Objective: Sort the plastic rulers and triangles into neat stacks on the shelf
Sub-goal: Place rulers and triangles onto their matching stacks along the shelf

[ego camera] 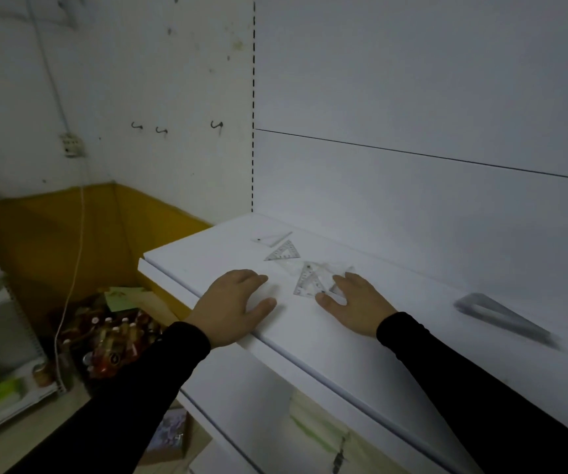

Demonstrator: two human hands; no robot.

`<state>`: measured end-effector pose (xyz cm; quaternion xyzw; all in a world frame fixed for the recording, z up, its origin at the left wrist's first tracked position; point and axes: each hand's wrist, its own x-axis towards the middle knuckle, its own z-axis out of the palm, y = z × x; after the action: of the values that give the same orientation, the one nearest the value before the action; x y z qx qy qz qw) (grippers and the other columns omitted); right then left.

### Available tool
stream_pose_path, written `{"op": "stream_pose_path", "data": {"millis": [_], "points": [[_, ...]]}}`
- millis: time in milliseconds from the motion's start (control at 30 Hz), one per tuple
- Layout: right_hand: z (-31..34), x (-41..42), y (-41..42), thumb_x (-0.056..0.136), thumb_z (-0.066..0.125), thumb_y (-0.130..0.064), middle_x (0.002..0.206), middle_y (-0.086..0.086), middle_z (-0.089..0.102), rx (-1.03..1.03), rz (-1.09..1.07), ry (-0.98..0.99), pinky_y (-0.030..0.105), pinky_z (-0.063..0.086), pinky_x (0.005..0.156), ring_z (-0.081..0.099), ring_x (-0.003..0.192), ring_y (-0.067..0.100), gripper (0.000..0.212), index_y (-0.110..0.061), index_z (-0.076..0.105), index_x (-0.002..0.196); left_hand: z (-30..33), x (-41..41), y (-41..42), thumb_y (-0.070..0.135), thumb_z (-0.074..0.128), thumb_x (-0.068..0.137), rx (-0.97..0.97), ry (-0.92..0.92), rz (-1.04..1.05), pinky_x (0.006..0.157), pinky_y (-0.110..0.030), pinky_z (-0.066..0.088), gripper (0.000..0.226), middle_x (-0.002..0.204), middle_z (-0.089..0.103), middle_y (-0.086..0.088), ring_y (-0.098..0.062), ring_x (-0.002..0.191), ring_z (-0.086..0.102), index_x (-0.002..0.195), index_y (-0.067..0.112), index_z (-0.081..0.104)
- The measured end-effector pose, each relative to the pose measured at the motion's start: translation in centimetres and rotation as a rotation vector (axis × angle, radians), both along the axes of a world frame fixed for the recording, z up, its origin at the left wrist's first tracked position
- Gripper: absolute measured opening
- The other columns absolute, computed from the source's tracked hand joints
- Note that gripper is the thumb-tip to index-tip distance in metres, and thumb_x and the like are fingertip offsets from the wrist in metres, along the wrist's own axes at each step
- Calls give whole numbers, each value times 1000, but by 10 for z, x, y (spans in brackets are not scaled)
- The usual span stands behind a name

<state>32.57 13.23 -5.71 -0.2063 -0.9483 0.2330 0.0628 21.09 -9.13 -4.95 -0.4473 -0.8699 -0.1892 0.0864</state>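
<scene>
- Head view: both hands flat on white shelf (361, 343), black sleeves reaching in from below.
- Left hand (233, 307) open, fingers relaxed, holding nothing, just left of clear triangles.
- Right hand (357, 302) open, fingers spread, fingertips touching edge of triangle pile (310, 278).
- Second triangle (284, 251) lying apart, farther back; thin ruler (274, 238) behind it, near back panel.
- Grey triangle (501, 318) blurred, well to the right on same shelf.
- Bottles (115, 340) crowded on floor below left, beside yellow wall.
</scene>
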Motion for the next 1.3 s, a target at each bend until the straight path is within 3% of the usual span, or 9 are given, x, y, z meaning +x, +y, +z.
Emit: {"op": "stream_pose_path", "data": {"millis": [100, 233, 467, 833, 900, 967, 1067, 1167, 1300], "points": [[-5, -43, 11, 89, 40, -61, 152, 10, 24, -2, 29, -19, 28, 13, 113, 15, 143, 20, 59, -18, 45, 130, 1, -34, 8, 70, 28, 85, -26, 15, -2, 108, -23, 24, 72, 141, 45, 4, -13, 130, 37, 138, 24, 45], [-5, -98, 14, 89, 39, -62, 157, 10, 9, 19, 73, -64, 31, 7, 117, 4, 146, 20, 72, -17, 30, 144, 8, -79, 17, 72, 22, 80, -62, 47, 8, 105, -21, 24, 78, 139, 47, 4, -12, 129, 38, 137, 24, 46], [-3, -161, 6, 90, 38, -62, 159, 4, 4, 43, 165, -84, 28, 3, 116, 0, 146, 16, 77, -18, 19, 150, 6, -152, 24, 73, 17, 75, -73, 44, 15, 104, -24, 29, 84, 135, 52, 2, -15, 125, 43, 134, 22, 50], [10, -204, -7, 92, 42, -55, 156, -4, 21, 171, 146, -69, 20, 8, 113, 15, 143, 9, 66, -23, 26, 148, 4, -248, 46, 48, 39, 95, -145, 0, -80, 105, -27, 29, 54, 142, 46, -2, -20, 131, 38, 139, 18, 43], [13, -207, -13, 94, 40, -51, 154, -5, 26, 166, 85, -32, 20, 11, 112, 21, 141, 10, 61, -22, 28, 146, 8, -261, 45, 45, 33, 97, -170, -12, -123, 103, -27, 30, 53, 141, 47, -5, -22, 129, 40, 138, 15, 44], [16, -211, -16, 95, 39, -50, 152, -3, 30, 167, 20, -12, 21, 16, 111, 27, 139, 12, 59, -20, 31, 145, 14, -274, 46, 53, 19, 89, -179, -38, -187, 102, -28, 31, 68, 138, 50, -8, -24, 126, 43, 134, 10, 49], [21, -217, -21, 95, 36, -50, 150, -1, 35, 174, -65, -51, 22, 20, 110, 31, 137, 14, 58, -17, 37, 142, 13, -292, 52, 51, 16, 92, -244, -83, -264, 107, -32, 33, 67, 135, 53, -8, -26, 126, 45, 127, 9, 54], [19, -223, -29, 94, 30, -52, 135, 8, 51, 198, -123, -68, 23, 30, 101, 46, 122, 20, 61, -6, 55, 124, 7, -312, 48, 58, 1, 76, -253, -73, -272, 94, -40, 42, 84, 117, 60, -10, -28, 109, 54, 108, 7, 60], [14, -226, -34, 97, 45, -33, 119, 11, 61, 196, -219, 45, 27, 38, 95, 54, 110, 23, 39, -1, 62, 110, -3, -338, 30, 59, 10, 79, -171, -103, -248, 86, -34, 45, 75, 111, 63, -6, -23, 102, 57, 103, 11, 62]]}}
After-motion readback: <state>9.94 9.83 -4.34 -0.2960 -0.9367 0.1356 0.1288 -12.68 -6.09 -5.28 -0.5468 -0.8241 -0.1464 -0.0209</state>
